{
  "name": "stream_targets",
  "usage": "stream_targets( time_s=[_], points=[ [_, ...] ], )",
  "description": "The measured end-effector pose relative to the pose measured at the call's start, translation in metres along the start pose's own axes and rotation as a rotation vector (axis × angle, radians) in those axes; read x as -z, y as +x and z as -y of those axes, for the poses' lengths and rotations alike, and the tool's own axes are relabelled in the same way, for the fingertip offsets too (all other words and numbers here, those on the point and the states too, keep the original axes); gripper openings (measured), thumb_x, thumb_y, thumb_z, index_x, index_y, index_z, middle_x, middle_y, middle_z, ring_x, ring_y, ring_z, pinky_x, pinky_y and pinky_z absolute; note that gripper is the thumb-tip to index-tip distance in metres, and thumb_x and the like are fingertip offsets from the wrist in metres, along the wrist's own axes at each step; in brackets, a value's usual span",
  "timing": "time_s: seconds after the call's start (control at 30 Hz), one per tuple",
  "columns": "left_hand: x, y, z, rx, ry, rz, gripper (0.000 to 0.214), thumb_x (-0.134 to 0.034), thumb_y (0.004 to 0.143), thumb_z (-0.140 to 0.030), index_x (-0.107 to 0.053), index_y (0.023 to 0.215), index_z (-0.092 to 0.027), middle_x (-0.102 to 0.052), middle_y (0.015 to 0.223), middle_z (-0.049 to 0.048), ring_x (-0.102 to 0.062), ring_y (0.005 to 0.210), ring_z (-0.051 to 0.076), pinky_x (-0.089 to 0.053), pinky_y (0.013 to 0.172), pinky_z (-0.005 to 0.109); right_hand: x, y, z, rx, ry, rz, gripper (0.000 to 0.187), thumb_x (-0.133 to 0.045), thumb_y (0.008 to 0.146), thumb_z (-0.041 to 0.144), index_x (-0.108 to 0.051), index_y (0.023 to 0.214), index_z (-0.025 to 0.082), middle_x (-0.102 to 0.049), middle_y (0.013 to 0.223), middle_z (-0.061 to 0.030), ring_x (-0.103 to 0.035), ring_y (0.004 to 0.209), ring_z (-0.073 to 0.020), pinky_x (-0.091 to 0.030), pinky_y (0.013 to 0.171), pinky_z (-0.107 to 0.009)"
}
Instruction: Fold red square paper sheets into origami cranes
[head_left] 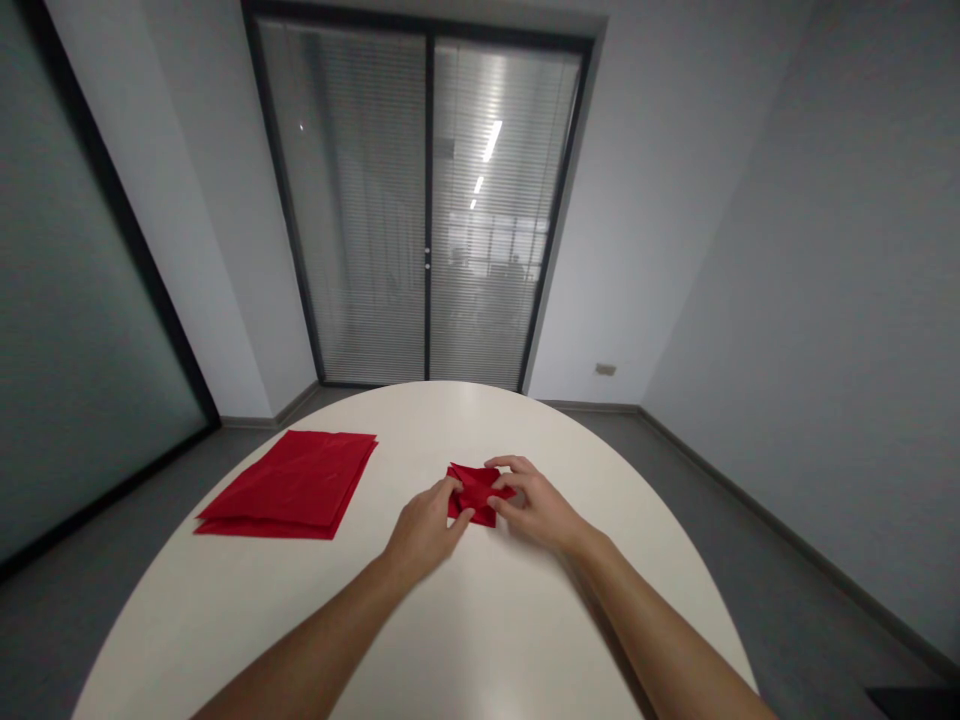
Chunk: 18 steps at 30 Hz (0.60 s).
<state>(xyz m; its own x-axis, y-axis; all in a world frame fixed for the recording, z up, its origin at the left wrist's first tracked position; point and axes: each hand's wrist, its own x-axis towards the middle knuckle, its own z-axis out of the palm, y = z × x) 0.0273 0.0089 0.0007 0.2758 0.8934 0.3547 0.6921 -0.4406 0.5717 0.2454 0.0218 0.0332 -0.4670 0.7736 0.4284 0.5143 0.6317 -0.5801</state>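
Note:
A small folded piece of red paper [476, 488] lies on the white round table, between my two hands. My left hand [429, 525] grips its left side, thumb and forefinger at the edge. On the other side my right hand [534, 505] pinches a right-hand flap between thumb and fingers. Part of the paper is hidden under the fingertips. Farther left rests a stack of larger red sheets [292, 485], with slightly offset edges, apart from both hands.
The round white table [450, 620] spreads under my forearms, its curved edge all around. Beyond it stand a glazed door with blinds [360, 220] and a pale wall with a socket [605, 369]. A frosted panel [82, 330] is at the left.

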Motion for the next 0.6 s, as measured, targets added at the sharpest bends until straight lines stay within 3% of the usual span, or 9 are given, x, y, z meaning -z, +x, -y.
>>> stream_targets(
  time_s=[0.4,0.6],
  points=[
    [0.0006,0.0004,-0.0012,0.006,0.027,0.012,0.022,-0.06,0.089,-0.024,-0.057,0.111,-0.023,-0.071,0.111,0.007,-0.068,0.101,0.024,-0.049,0.089,0.034,0.0028,0.0024,-0.0007,-0.037,0.124,-0.019,0.01,-0.064,0.089,0.022,-0.073,0.093,0.022,-0.06,0.125,-0.0089,-0.06,0.112,-0.0236,-0.047,0.099,-0.04],
    [-0.0001,0.0007,0.0012,-0.024,0.037,0.013,0.022,-0.059,0.088,-0.022,-0.058,0.111,-0.022,-0.071,0.111,0.0071,-0.067,0.102,0.024,-0.049,0.089,0.034,0.0048,0.0009,-0.0052,0.035,0.14,-0.03,0.021,-0.069,0.082,0.016,-0.069,0.102,0.024,-0.062,0.124,-0.0083,-0.059,0.115,-0.0232,-0.046,0.101,-0.042]
  ],
)
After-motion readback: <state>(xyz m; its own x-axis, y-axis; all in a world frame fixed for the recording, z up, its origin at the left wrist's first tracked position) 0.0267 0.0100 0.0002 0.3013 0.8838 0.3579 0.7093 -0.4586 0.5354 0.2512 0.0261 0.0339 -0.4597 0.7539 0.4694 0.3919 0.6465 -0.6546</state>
